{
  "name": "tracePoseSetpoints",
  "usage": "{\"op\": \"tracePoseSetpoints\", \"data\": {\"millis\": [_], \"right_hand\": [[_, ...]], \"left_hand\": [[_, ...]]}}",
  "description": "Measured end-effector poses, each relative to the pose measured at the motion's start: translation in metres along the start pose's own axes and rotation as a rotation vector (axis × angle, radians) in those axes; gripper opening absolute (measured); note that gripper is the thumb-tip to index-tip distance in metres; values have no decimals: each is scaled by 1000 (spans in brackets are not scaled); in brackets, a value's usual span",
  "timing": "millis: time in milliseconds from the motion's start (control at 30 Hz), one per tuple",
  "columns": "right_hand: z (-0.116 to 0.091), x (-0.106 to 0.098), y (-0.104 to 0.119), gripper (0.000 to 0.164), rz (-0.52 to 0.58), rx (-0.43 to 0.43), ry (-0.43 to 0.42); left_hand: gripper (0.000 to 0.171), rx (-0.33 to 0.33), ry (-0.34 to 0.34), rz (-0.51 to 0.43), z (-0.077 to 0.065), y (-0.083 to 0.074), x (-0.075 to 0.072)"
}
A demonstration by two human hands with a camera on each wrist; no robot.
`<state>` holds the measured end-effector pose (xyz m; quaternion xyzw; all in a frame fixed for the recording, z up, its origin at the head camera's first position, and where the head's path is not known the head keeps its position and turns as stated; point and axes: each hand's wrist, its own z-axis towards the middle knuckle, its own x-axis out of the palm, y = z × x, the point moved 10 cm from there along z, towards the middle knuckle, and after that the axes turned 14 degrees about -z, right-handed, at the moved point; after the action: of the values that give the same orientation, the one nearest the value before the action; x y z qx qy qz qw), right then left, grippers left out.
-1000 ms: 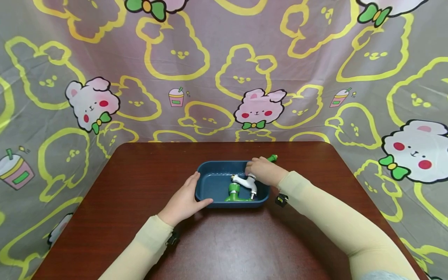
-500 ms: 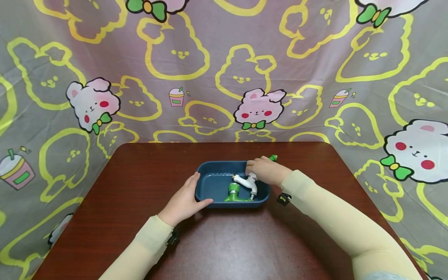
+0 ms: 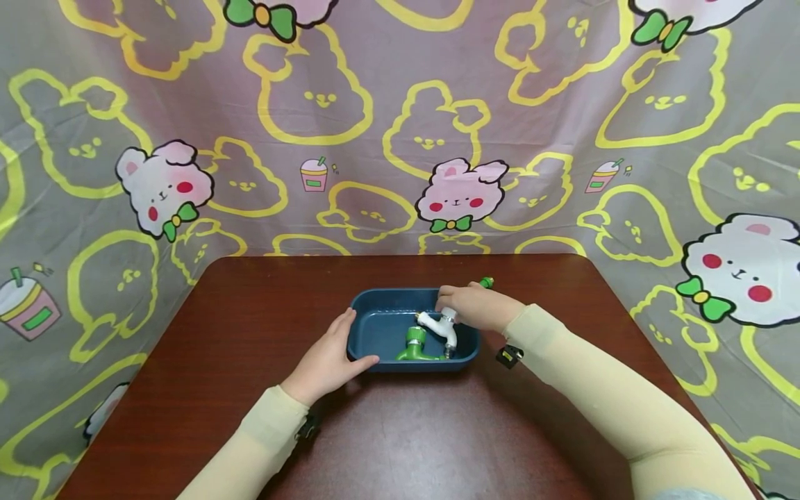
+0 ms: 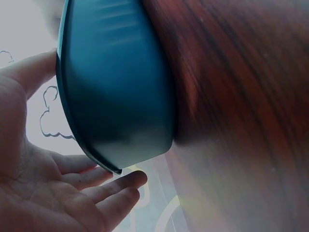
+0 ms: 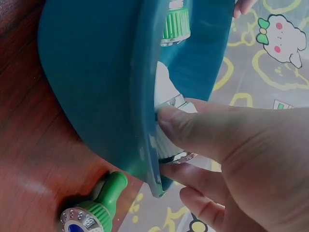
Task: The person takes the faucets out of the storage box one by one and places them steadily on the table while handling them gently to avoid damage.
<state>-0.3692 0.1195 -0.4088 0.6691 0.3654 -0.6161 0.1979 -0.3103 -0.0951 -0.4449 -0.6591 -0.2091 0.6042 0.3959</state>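
Observation:
A dark blue plastic basin (image 3: 384, 366) stands on the table. My left hand (image 3: 328, 361) rests against its left end, thumb at the near rim. In the left wrist view the fingers (image 4: 120, 186) lie loosely extended beside the basin's wall (image 4: 116, 87). At the right end, my right hand (image 3: 481, 306) reaches over the rim and holds a white water tap (image 3: 445, 332) by its ribbed handle; the right wrist view shows the thumb (image 5: 178, 123) on that white tap (image 5: 166, 87). A green tap (image 3: 415, 340) sits in the basin, its lower part hidden behind the near wall.
Another green tap (image 3: 487, 282) lies on the table behind the right hand, outside the basin; the right wrist view shows its round handle (image 5: 89, 217). The brown wooden table (image 3: 262, 298) ends at a patterned cloth backdrop (image 3: 369, 125).
Almost nothing differs. The right wrist has shifted slightly to the right and the white tap stays in that hand. The left hand keeps its place at the basin.

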Motion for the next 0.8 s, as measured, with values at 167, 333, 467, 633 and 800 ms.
{"op": "tracePoseSetpoints", "data": {"millis": [167,333,467,633,800], "right_hand": [[-1,0,-3,43,35,9,-9],[-2,-3,-4,44,101,14,-16],[-3,-5,-4,46,150,21,-23],[-2,-1,-7,49,190,49,-20],[-3,-1,-9,48,204,53,-36]], "left_hand": [[103,2,0,3,0,-1,0],[103,1,0,7,1,-1,0],[103,2,-2,7,0,-1,0],[103,2,-4,0,0,-2,-1],[103,5,-3,-2,0,-2,-1]]}}
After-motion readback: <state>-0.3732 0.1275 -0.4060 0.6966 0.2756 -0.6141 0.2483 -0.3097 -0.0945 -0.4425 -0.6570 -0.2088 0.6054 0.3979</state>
